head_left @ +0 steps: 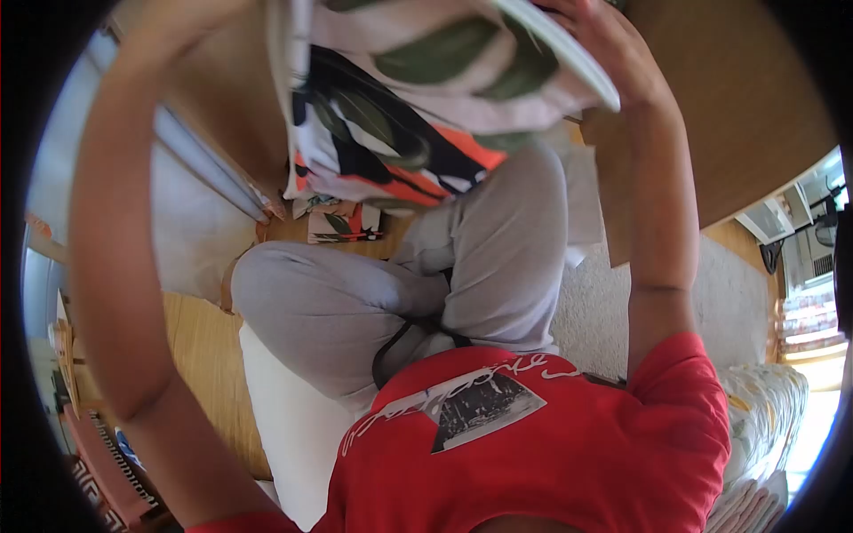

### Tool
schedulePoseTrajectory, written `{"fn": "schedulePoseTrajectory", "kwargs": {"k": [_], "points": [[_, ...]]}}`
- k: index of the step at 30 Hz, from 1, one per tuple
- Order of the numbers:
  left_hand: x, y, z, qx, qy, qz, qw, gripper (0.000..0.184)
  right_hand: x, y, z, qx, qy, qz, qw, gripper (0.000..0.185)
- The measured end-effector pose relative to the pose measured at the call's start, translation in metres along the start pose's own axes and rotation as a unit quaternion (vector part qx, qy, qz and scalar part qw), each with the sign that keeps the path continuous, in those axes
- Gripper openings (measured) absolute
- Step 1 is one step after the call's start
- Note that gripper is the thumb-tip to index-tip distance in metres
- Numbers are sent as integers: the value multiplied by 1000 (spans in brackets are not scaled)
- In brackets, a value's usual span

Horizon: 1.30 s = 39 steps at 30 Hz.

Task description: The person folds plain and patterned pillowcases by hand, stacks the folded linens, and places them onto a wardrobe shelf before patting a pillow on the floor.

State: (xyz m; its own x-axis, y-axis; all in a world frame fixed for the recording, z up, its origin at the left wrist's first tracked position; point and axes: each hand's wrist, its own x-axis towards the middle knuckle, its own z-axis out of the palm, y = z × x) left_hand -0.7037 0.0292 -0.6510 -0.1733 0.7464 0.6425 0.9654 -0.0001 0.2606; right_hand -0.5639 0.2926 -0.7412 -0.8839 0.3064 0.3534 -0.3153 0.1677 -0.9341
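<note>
The left arm (120, 240) bows outward and then curves in towards the top of the view, its elbow bent and its hand beyond the picture, so I cannot tell whether that grip is wide, narrow or holding anything. The right arm (662, 204) runs nearly straight up from the sleeve of the red T-shirt (586, 444), and the right hand (615, 46) bends inward at the wrist, its fingers cut off by the top of the view. The hand is next to the white edge (586, 67) of a patterned fabric piece (426, 98); how far its grip is closed, I cannot tell.

The fabric piece is up in front of the body, above the bent legs in grey trousers (506, 249), its top beyond the picture. Large dark green leaves lie on pale pink in its upper part, while lower down the print turns to black, white and bright orange. The white edge curves down its right side to a blunt tip, and part of the surface is blurred. Whether it touches the knee is unclear. A smaller patterned piece (333, 224) in similar colours lies low down beyond the legs
</note>
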Motion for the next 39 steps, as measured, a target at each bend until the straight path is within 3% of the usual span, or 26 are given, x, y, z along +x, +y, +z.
{"fn": "schedulePoseTrajectory", "kwargs": {"k": [1,2,3,5,7,9,10,11,12,13,14,16,18,21,23,25,26,28,29,30,32,33,34,36,37,39], "points": [[2,6,11,-33,-30,-8,999,29,4,-12,30,-3,-9,65,998,40],[5,8,16,-33,-62,-29,997,30,15,-15,49,-56,-120,1,991,32],[3,-7,25,-66,-60,12,996,30,27,-14,61,-108,-229,-67,965,24],[-2,-3,32,-67,-62,-74,993,30,48,5,66,-144,-298,-15,943,27],[-13,-25,37,-54,-62,-67,994,30,63,23,72,-130,-265,70,953,24],[-27,-49,38,-39,-63,-48,996,29,69,5,78,-398,-162,29,903,23],[-36,-65,34,-43,-64,-96,992,26,88,26,53,-338,-152,-34,928,28],[-36,-68,30,-46,-66,-141,987,25,91,20,39,-274,-109,0,956,36],[-44,-67,27,10,-46,-120,992,28,99,5,22,-416,-14,37,908,41],[-54,-66,23,9,-33,-98,995,30,92,-6,10,-381,31,-15,924,43],[-63,-69,17,7,-21,-75,997,32,108,-12,-19,-484,88,-15,870,45],[-86,-66,7,42,11,-79,996,36,89,-35,-28,-495,246,-59,831,42],[-118,-68,12,26,121,-158,980,42,80,-58,-48,-417,93,-68,902,33],[-141,-78,37,-55,203,-168,963,48,95,-32,-116,-433,136,17,891,34],[-139,-80,61,-81,202,-199,955,51,86,-4,-114,-359,43,139,922,35],[-138,-87,83,-122,167,-259,943,59,73,41,-101,-433,-11,125,893,33],[-131,-85,99,-179,159,-340,909,62,69,53,-79,-468,-36,91,878,37],[-122,-98,133,-187,128,-317,921,60,65,101,-41,-517,-66,-14,853,55],[-109,-97,147,-210,127,-313,917,60,59,113,-7,-301,-133,74,942,73],[-99,-99,159,-220,116,-307,919,61,50,125,29,-296,-178,-22,938,85],[-85,-108,176,-236,109,-291,921,63,42,165,88,-231,-188,-92,950,80],[-83,-116,181,-242,109,-285,921,64,52,161,99,-156,-223,-11,962,54],[-86,-128,187,-213,129,-255,934,68,61,170,103,-144,-229,1,963,41],[-97,-138,198,-310,183,-281,890,74,77,174,105,-84,-226,49,969,20],[-106,-139,203,-375,194,-314,851,76,84,166,100,-9,-237,182,954,22],[-126,-139,214,-365,169,-339,850,72,92,160,92,39,-168,211,962,22]]}}
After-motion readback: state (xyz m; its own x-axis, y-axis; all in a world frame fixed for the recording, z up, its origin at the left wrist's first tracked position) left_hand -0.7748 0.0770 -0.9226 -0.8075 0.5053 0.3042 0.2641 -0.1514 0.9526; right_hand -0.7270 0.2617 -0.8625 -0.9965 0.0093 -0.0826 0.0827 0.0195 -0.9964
